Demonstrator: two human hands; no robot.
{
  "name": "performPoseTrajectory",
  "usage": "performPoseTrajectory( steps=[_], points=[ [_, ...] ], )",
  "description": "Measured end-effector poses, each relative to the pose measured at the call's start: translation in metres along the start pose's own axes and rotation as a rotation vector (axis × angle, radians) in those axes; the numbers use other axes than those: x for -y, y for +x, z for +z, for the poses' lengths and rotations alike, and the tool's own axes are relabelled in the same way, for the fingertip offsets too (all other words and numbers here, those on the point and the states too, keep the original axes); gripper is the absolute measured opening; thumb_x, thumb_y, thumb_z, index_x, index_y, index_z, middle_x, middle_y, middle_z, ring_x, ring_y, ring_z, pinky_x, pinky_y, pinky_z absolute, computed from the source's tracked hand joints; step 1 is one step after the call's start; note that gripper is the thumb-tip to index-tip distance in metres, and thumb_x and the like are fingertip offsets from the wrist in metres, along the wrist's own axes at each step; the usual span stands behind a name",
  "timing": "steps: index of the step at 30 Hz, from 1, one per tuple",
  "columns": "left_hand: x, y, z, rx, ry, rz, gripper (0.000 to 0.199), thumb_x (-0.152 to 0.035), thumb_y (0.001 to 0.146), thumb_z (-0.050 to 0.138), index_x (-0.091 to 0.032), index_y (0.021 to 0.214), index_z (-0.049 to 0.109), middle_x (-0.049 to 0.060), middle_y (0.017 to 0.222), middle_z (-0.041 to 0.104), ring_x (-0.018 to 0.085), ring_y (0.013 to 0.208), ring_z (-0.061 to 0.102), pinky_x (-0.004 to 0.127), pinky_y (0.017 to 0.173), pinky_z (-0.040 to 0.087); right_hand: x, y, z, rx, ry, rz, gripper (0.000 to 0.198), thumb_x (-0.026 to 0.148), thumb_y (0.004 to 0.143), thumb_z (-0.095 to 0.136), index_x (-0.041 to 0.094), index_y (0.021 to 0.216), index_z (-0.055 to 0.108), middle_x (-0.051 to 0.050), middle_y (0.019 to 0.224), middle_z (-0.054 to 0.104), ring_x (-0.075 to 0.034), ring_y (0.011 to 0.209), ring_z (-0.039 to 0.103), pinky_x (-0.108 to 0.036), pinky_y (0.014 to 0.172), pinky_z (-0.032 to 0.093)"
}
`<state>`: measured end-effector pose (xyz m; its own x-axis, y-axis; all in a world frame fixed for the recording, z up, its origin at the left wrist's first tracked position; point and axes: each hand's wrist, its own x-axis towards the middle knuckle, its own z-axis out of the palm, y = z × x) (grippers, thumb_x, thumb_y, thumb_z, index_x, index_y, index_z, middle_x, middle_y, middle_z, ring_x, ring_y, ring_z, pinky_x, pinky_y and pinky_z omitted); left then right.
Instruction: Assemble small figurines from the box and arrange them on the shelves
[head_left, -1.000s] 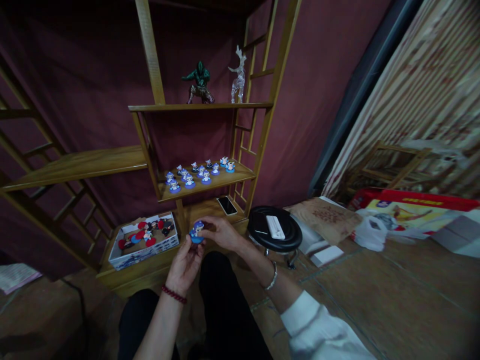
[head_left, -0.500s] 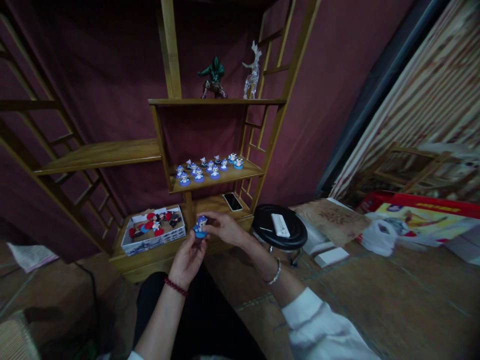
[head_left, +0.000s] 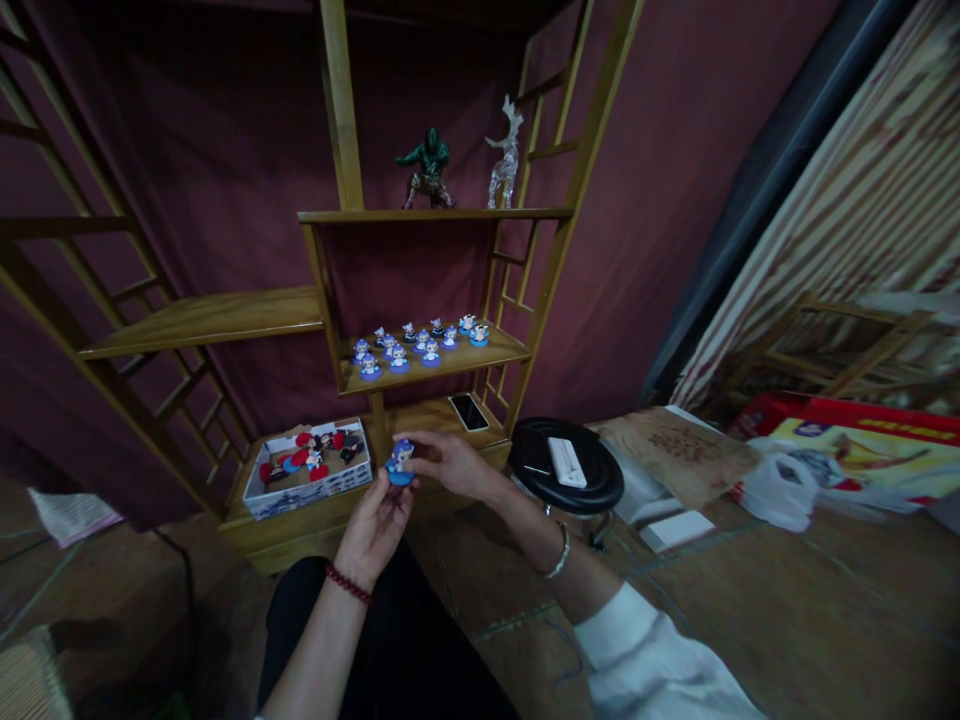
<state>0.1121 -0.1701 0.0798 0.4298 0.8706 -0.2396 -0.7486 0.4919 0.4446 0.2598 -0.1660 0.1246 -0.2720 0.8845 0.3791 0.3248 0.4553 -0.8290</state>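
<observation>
A small purple-haired figurine on a blue base is held between both hands in front of the shelf. My left hand grips its base from below, fingers curled and palm turned up. My right hand pinches it from the right side. Beyond them, several similar figurines on round purple and blue bases stand in rows on the small wooden shelf. To the left of my hands a patterned cardboard box holds several red and black figures.
A phone lies on the low ledge. On the black stool rests a white case. A green crouching statue and a clear deer stand on the upper shelf. Packages and a white plastic bag lie on the right floor.
The view has tilted slightly, so the shelf and stool appear a little lower. Both hands stay on the figurine, which seems barely moved.
</observation>
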Motion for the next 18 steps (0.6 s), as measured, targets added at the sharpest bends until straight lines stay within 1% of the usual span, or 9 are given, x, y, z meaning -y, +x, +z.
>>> performPoseTrajectory(
  steps=[3, 7, 11, 18],
  points=[
    [0.005, 0.006, 0.007, 0.008, 0.009, 0.0, 0.015, -0.014, 0.082, 0.048, -0.009, 0.085, 0.061, 0.009, 0.08, 0.063, 0.014, 0.073, 0.062, 0.02, 0.059, 0.052, -0.002, -0.002, -0.011, -0.023, -0.007, -0.001, 0.037, 0.03, 0.075, 0.058, 0.021, 0.112, 0.056, -0.003, 0.096, 0.063, -0.014, 0.084, 0.058, -0.028, 0.078, 0.046],
    [0.012, 0.016, 0.018, 0.054, 0.016, -0.033, 0.015, -0.014, 0.082, 0.048, -0.007, 0.085, 0.061, 0.009, 0.082, 0.063, 0.015, 0.074, 0.062, 0.019, 0.06, 0.052, -0.008, -0.003, -0.022, -0.064, 0.02, 0.013, 0.036, 0.029, 0.075, 0.058, 0.02, 0.11, 0.057, -0.002, 0.096, 0.063, -0.014, 0.084, 0.059, -0.027, 0.077, 0.047],
    [0.018, 0.024, 0.026, 0.053, 0.015, -0.061, 0.015, -0.013, 0.082, 0.048, -0.008, 0.085, 0.061, 0.01, 0.082, 0.062, 0.015, 0.075, 0.062, 0.019, 0.06, 0.052, -0.015, -0.003, -0.032, -0.095, 0.031, 0.017, 0.035, 0.029, 0.075, 0.058, 0.021, 0.108, 0.058, -0.002, 0.097, 0.063, -0.014, 0.084, 0.059, -0.027, 0.077, 0.048],
    [0.024, 0.036, 0.033, 0.046, -0.008, -0.087, 0.017, -0.014, 0.083, 0.046, -0.009, 0.092, 0.059, 0.011, 0.087, 0.062, 0.016, 0.079, 0.061, 0.02, 0.061, 0.053, -0.02, -0.004, -0.048, -0.094, -0.066, -0.008, 0.039, 0.028, 0.075, 0.058, 0.021, 0.113, 0.055, -0.003, 0.1, 0.063, -0.014, 0.086, 0.059, -0.028, 0.078, 0.047]
  ],
)
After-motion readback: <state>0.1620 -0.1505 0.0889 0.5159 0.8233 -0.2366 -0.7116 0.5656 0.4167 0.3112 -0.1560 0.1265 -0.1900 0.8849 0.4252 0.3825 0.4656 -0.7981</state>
